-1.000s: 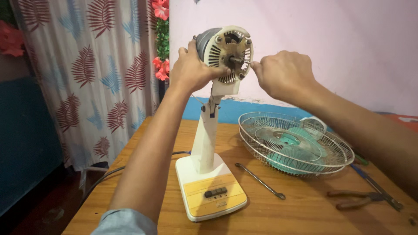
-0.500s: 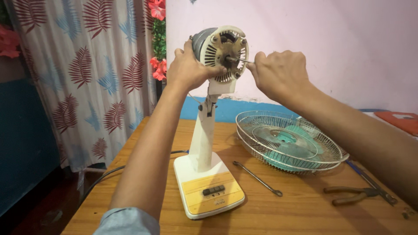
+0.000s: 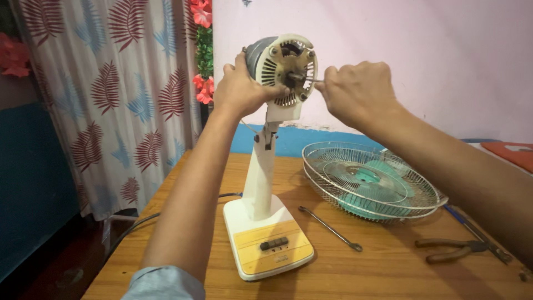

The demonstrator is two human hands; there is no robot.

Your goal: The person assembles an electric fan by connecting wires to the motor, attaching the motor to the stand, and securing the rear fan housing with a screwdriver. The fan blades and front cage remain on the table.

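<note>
A person's left hand [image 3: 240,89] is gripping the fan motor [image 3: 280,68], fingers wrapped round its housing; the right hand [image 3: 358,91] is pinching a thin metal tool [image 3: 310,80] at the shaft — wire guard [image 3: 373,183] lying on the tabletop [image 3: 388,272].

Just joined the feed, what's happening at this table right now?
A person is working on a stripped pedestal fan standing on a wooden table. The left hand grips the motor head, while the right hand holds a thin tool against the shaft at its front. The wire guards, with the green blade under them, lie to the right. A spanner and pliers rest on the table, untouched.
</note>
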